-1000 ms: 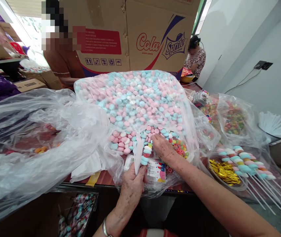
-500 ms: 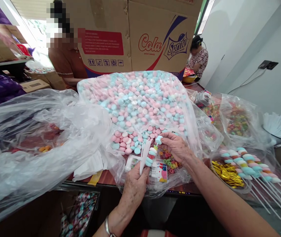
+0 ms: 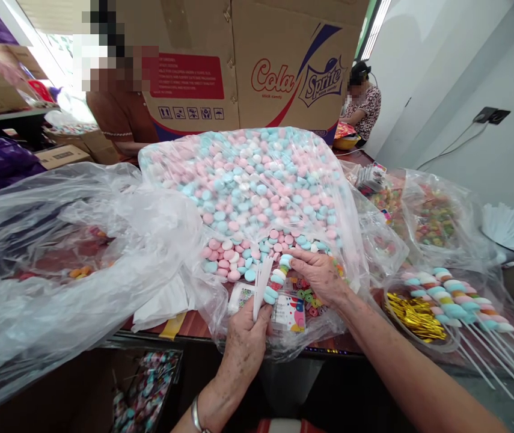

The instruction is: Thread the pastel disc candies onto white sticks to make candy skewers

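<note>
The left hand (image 3: 246, 334) is curled shut. It holds a bunch of flat white sticks (image 3: 262, 285) and the low end of a candy stick (image 3: 278, 276). The candy stick stands up between the two hands and tips a bit to the right. It has blue, white, yellow-green and red bits on it. The right hand (image 3: 322, 276) has its thumb and finger pinched shut on the blue candy (image 3: 285, 261) at the top. A silver bracelet (image 3: 196, 414) is on the left wrist.

Under the right hand are little candy rings (image 3: 309, 297). A card with colored dots (image 3: 293, 314) is near them, between the hands. Just past the hands are loose pink, blue and white candies (image 3: 229, 260). Behind those is a big clear bag (image 3: 247, 180) full of the same kind, and then a big brown box (image 3: 293, 36).

To the right of the right hand is a round tub (image 3: 449, 344) with shiny gold ties (image 3: 414, 316). More candy sticks (image 3: 459, 300) lie beside it. To the left of the left hand is crinkly clear plastic (image 3: 103, 307). Lower down on that side, an open box (image 3: 80, 385) holds lots of colorful candy (image 3: 146, 382). Far past the hands, a person in a brown top (image 3: 119, 117) is on the left.
</note>
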Action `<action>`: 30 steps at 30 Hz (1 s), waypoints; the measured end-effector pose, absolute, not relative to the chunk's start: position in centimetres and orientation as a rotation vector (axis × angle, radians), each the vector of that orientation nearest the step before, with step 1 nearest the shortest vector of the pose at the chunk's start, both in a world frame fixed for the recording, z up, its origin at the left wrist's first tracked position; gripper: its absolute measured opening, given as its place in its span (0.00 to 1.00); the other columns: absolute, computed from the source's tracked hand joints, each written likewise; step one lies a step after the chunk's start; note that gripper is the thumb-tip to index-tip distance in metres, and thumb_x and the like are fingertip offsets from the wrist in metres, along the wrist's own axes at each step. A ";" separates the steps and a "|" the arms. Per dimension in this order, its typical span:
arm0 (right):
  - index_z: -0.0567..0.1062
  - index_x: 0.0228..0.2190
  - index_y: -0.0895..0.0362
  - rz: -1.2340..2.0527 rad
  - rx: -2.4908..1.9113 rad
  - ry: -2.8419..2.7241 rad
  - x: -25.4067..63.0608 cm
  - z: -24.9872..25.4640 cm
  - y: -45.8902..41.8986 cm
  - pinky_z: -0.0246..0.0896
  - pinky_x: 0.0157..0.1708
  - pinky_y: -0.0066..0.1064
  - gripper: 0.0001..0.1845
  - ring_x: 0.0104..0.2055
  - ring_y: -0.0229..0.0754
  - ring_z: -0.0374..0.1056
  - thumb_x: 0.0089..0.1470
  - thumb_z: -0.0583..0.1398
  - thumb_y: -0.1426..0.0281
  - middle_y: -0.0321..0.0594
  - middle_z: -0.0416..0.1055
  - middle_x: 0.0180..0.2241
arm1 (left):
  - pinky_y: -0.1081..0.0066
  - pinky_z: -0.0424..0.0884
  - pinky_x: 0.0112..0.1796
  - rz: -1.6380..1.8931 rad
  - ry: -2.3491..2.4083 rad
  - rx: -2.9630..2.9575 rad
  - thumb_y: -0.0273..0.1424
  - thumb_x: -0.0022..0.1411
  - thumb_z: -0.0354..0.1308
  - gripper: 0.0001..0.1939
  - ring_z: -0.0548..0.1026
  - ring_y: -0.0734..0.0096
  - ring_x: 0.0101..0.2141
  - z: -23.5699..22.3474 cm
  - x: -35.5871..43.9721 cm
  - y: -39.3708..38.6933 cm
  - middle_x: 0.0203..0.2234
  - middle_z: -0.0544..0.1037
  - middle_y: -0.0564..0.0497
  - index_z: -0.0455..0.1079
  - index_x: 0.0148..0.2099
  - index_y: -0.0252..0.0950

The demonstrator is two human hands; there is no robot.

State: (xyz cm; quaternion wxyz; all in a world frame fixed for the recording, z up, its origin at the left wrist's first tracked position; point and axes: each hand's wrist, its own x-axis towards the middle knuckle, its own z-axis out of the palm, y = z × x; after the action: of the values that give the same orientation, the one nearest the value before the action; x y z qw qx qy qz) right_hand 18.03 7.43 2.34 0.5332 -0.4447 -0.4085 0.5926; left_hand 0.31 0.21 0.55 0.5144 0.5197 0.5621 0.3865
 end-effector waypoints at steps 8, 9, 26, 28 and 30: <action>0.81 0.45 0.50 1.231 -1.170 -1.229 18.2 1.4 7.0 0.75 0.45 0.44 0.18 0.42 0.46 0.76 0.52 0.64 0.59 0.37 0.80 0.42 | 0.74 0.52 0.18 0.933 1.377 1.273 0.41 0.65 0.52 0.14 0.57 0.75 0.14 0.4 0.2 0.2 0.13 0.64 0.59 0.69 0.32 0.37; 0.80 0.46 0.50 1.165 -1.199 -1.313 18.3 1.4 6.9 0.74 0.47 0.45 0.18 0.44 0.47 0.76 0.55 0.63 0.60 0.37 0.80 0.43 | 0.74 0.53 0.18 0.941 1.387 1.283 0.40 0.65 0.52 0.14 0.58 0.75 0.15 0.4 0.2 0.2 0.14 0.64 0.59 0.70 0.32 0.37; 0.72 0.56 0.55 0.606 -1.114 -1.975 17.5 1.9 5.4 0.67 0.55 0.41 0.23 0.54 0.47 0.71 0.64 0.51 0.65 0.46 0.75 0.53 | 0.74 0.57 0.21 1.008 1.399 1.296 0.42 0.63 0.56 0.18 0.61 0.75 0.18 0.1 0.2 0.6 0.14 0.66 0.57 0.67 0.24 0.37; 0.69 0.58 0.59 0.612 -1.119 -1.968 16.9 2.4 5.0 0.66 0.56 0.42 0.25 0.55 0.49 0.70 0.62 0.54 0.64 0.50 0.73 0.54 | 0.75 0.55 0.19 0.975 1.392 1.281 0.43 0.62 0.56 0.21 0.59 0.76 0.15 0.4 0.1 0.6 0.12 0.65 0.57 0.65 0.21 0.37; 0.67 0.59 0.60 0.607 -1.150 -1.907 16.3 2.9 4.6 0.65 0.55 0.42 0.28 0.54 0.49 0.69 0.59 0.57 0.64 0.52 0.71 0.54 | 0.75 0.54 0.17 0.932 1.405 1.252 0.45 0.59 0.58 0.21 0.58 0.76 0.13 1.0 0.1 0.7 0.09 0.63 0.58 0.67 0.21 0.36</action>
State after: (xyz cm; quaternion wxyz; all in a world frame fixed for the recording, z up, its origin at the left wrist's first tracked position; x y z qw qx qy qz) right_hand 16.28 4.60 2.87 0.4048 -0.4556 -0.7554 0.2406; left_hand 0.14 0.68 0.99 0.4975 0.5172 0.5803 0.3851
